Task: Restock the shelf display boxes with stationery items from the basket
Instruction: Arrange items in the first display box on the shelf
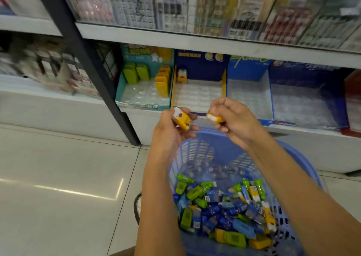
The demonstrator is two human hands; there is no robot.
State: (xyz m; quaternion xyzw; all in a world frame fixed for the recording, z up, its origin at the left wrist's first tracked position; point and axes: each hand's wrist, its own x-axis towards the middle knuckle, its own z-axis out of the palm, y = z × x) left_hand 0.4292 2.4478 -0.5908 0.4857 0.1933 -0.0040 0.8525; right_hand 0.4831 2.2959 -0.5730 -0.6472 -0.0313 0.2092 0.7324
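1. Left hand (172,132) and right hand (234,119) are above the far wall of the basket (195,152), just short of the navy display box (197,95) — a small gap between them.
2. Left hand grips a yellow item (181,120), its long axis slanted, white end up-left.
3. Right hand pinches a second item (214,117) — roughly level, white end leftward.

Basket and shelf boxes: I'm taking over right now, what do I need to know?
Left hand holds one yellow-and-white item; right hand holds a second item, both above the blue basket, which holds many mixed items.
Done: one matching item stands in the navy box.
Left: slot these two there, then fill the rest; the blue box to its right looks empty.
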